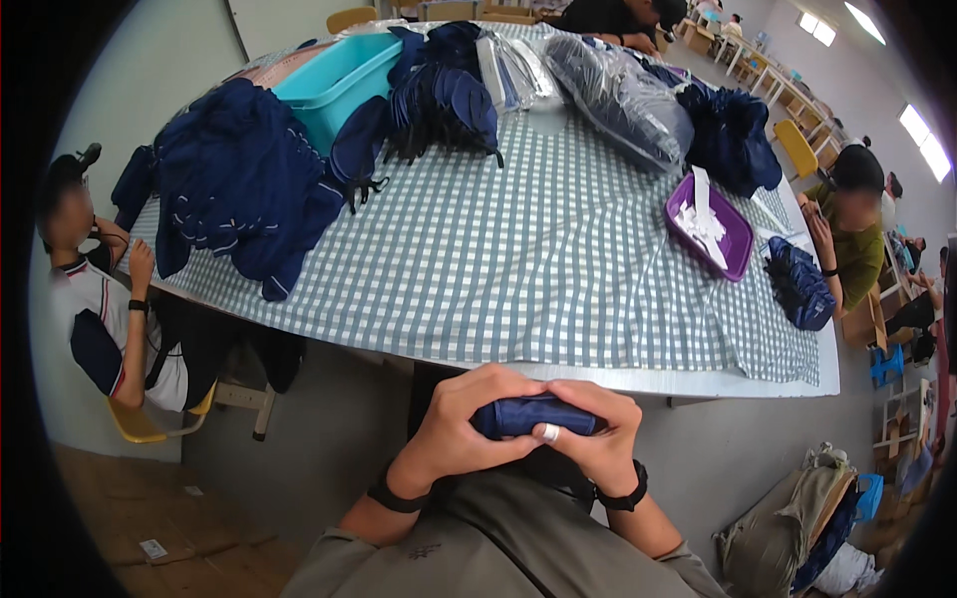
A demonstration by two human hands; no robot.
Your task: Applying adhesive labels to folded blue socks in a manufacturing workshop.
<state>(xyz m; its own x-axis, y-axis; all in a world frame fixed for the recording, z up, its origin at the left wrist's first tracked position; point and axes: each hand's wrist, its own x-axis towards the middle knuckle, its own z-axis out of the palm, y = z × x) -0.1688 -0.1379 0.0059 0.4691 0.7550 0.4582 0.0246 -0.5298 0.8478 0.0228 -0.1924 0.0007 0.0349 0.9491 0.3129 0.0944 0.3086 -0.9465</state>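
Just beyond my lap, off the table's near edge, both hands hold a compact navy fabric roll (543, 416) lying sideways. My left hand (462, 419) wraps its left end, with the thumb below and fingers over the top. On the other end, my right hand (603, 424) is closed, its thumb pressed against the near face; a white band circles that thumb. The fingertips of both hands meet along the roll's upper side. Whether the roll is a folded bag or some other item cannot be made out.
A checked cloth covers the table (449, 269). A navy fabric heap (229, 169), a turquoise bin (344, 85), navy pouches (444, 105) and plastic-wrapped goods (623, 95) lie along its far side. A purple basket (740, 239) holds white slips. People sit left, right and far.
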